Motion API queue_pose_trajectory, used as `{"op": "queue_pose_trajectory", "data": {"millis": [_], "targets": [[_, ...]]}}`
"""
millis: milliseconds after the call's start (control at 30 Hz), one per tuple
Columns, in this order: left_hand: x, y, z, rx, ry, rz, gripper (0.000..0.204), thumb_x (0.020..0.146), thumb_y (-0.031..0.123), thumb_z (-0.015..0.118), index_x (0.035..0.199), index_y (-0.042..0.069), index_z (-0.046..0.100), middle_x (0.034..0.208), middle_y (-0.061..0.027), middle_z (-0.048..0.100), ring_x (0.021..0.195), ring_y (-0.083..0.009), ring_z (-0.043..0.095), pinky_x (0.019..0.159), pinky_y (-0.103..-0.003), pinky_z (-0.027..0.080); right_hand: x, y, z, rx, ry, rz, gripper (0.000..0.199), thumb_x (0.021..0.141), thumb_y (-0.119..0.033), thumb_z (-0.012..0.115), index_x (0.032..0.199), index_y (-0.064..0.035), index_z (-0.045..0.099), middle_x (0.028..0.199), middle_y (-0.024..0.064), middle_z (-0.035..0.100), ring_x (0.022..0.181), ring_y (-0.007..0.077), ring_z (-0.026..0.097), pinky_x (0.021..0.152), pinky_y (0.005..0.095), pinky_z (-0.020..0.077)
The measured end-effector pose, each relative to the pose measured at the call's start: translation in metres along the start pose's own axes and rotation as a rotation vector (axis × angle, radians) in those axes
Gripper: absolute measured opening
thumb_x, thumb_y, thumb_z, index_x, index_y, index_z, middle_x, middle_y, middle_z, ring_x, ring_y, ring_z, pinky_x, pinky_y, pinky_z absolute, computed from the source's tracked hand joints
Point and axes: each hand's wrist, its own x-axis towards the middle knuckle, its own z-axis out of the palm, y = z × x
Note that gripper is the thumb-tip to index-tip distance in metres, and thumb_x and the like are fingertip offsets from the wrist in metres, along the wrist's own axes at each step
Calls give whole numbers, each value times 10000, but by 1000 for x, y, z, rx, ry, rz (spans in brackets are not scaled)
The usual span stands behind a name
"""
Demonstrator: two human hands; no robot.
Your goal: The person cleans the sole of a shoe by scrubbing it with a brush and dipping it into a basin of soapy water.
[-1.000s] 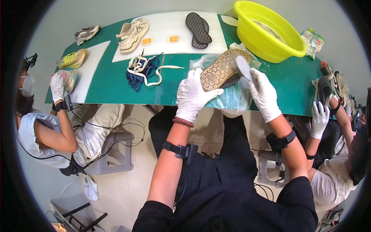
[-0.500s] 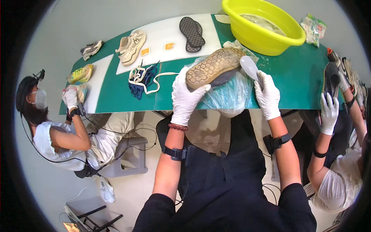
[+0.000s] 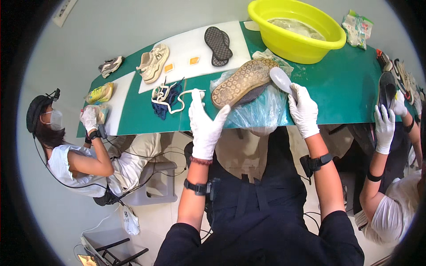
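Note:
A shoe [image 3: 244, 82] with a tan, ring-patterned sole lies sole up, its dark upper partly showing below. Under it is a bundle wrapped in clear plastic [image 3: 262, 108] at the table's near edge. My left hand [image 3: 206, 126] is open beside the shoe's left end, fingers spread and thumb near the sole; it grips nothing. My right hand [image 3: 304, 111] is closed round the handle of what looks like a white oval-backed brush [image 3: 280, 80]. The brush head is at the shoe's right end; its underside is hidden, and I cannot tell whether it touches.
A yellow-green basin [image 3: 297, 37] of cloudy water stands at the back right. Laces [image 3: 168, 97], a beige sneaker [image 3: 154, 64] and black insoles [image 3: 218, 46] lie left and behind. Gloved co-workers sit at both sides, the left one [image 3: 75, 150] by a yellow shoe.
My left hand has let go of the shoe's left end and opened, moving slightly toward me. My right hand still holds the brush at the other end. The whole view has shifted a little.

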Motion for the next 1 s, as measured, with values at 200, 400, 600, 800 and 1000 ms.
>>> {"op": "queue_pose_trajectory", "data": {"millis": [200,400,600,800,1000], "targets": [[-16,-32,-20,-666,53,-337,538,1001,281,545,1444,-7,443,1398,-151,532,1252,-243,531,1024,-373,431,0,-1,1,15,-39,-21,316,875,-87,673,1185,-103,614,1064,118,670,892,330,690,758,379,560],[2,-29,-60,-2097,-295,-627,828,968,645,386,1535,47,307,1601,-154,307,1390,-325,401,1150,-523,277,2,5,3,15,-76,-4,320,902,-123,641,1217,-133,588,1114,101,663,909,331,685,773,386,560],[-1,-32,-51,-2194,-311,-690,839,964,670,341,1575,107,225,1638,-138,222,1477,-301,273,1169,-561,200,3,7,3,-3,-101,22,303,898,-106,635,1199,-123,604,1136,108,662,973,334,673,823,384,550],[-7,-31,-49,-2137,-350,-694,859,954,696,327,1587,130,200,1650,-117,193,1490,-331,230,1177,-577,181,-5,8,5,15,-102,52,303,895,-98,637,1196,-119,615,1149,102,668,1005,322,669,832,374,546],[19,-24,-45,-2197,-453,-601,889,942,695,362,1585,110,180,1647,-158,171,1496,-364,205,1184,-592,173,-1,13,7,-4,-122,34,299,919,-148,618,1216,-123,606,1179,91,661,1057,310,655,878,371,535]]}}
